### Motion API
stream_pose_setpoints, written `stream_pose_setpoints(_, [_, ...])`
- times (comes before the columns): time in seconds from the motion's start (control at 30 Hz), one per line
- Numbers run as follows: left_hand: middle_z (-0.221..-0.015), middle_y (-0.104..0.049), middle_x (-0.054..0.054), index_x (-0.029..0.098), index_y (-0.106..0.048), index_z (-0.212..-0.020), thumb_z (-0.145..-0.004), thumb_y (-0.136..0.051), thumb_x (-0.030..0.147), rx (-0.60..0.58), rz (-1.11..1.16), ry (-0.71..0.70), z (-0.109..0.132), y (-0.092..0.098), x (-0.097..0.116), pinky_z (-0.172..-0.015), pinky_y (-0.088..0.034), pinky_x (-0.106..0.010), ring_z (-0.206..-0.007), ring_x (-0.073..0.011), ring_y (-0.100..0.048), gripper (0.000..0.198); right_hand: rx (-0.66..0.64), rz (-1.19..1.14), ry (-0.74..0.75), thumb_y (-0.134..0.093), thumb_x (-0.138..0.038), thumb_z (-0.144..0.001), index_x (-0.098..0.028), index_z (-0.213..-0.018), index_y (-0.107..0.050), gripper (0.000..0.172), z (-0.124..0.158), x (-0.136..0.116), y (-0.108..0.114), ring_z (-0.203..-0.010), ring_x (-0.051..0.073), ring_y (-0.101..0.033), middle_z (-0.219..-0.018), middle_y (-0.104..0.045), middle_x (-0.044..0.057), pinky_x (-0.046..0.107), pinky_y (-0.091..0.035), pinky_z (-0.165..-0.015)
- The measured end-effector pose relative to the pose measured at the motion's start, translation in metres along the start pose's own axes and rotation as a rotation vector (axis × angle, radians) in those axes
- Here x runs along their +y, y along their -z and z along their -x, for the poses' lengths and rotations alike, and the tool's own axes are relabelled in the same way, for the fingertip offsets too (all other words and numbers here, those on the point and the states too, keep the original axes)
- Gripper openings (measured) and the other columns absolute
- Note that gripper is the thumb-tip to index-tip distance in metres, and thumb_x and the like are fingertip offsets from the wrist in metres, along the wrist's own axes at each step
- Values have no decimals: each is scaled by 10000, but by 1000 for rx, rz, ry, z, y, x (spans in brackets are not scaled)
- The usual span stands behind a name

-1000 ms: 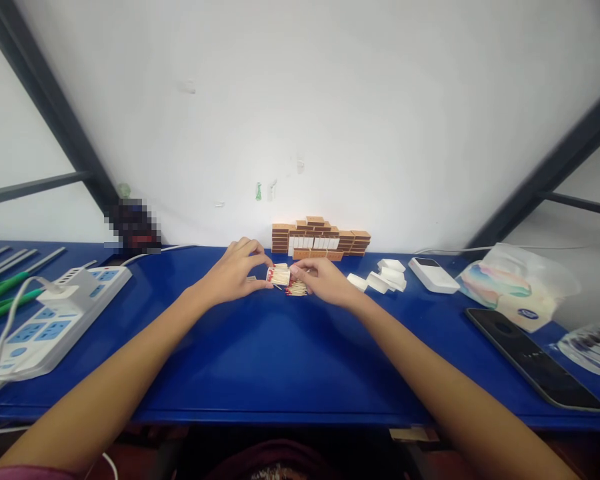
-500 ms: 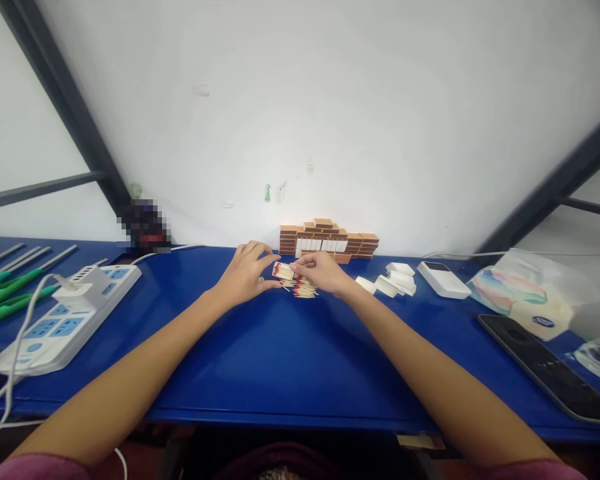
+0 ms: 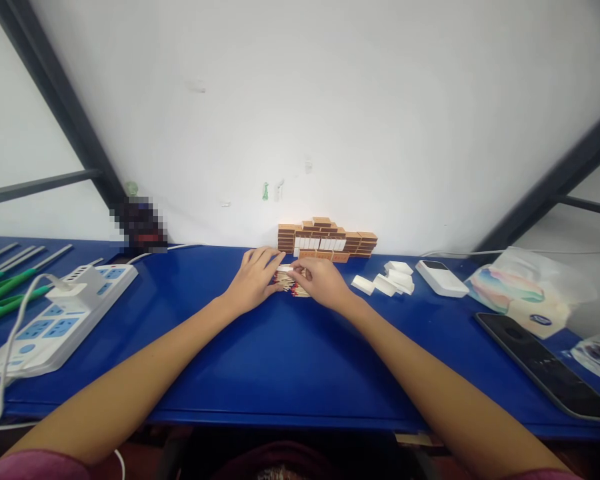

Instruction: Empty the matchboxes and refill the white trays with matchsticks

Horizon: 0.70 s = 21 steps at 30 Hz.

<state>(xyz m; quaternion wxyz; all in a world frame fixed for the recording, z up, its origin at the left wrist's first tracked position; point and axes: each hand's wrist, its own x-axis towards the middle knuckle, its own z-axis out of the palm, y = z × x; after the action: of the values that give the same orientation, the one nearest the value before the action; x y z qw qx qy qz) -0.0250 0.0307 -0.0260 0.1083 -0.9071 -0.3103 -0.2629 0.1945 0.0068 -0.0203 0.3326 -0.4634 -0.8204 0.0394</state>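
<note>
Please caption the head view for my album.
Left hand and right hand at a white tray and loose matches, matchboxes stacked behind on the blue table.

From head height, we look forward and down, in one wide view, across the blue table (image 3: 280, 360) to the far wall (image 3: 360, 107), our left hand (image 3: 257, 275) and right hand (image 3: 325, 280) near the centre.

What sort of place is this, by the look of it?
Probably an indoor desk or workbench: a blue tabletop by a white wall, with a power strip and a phone on it.
</note>
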Motion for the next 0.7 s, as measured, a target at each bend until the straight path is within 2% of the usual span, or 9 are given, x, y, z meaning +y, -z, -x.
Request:
stream_pose_setpoints(0.17, [-1426,-556,-173,195,-429,-1501,-895,-751,310,-3,-40,4,0,0,1,-1081,-377,-510,-1364,-347,-468,696,45,135,152,-622,-267,-1009,-167,-1022,-727,146,2,4,-2,-733,162,-635,-889,-737,61,272,-412,-671])
stream_pose_setpoints(0.33, [-1425,-555,-181,183,-422,-1501,-899,-752,337,7,-77,0,0,2,1,-1087,-368,-507,-1369,-349,-463,703,92,267,246,-528,-331,-1062,-167,-1056,-716,250,3,4,1,-837,197,-680,-945,-753,87,292,-451,-704])
stream_pose_setpoints(0.53, [-1444,-540,-189,190,-361,-1549,-872,-780,357,12,-67,3,0,4,2,-1097,-354,-510,-1382,-359,-451,814,181,367,239,-491,-309,-1072,-165,-1081,-710,261,2,3,10,-935,222,-694,-1005,-758,113,307,-474,-764])
stream_pose_setpoints(0.7, [-1464,-524,-192,191,-363,-1557,-869,-772,455,23,-43,1,-1,8,0,-1107,-340,-519,-1392,-369,-436,843,213,259,136,-551,-295,-1029,-162,-1024,-707,205,1,9,26,-794,201,-668,-911,-739,83,298,-452,-686])
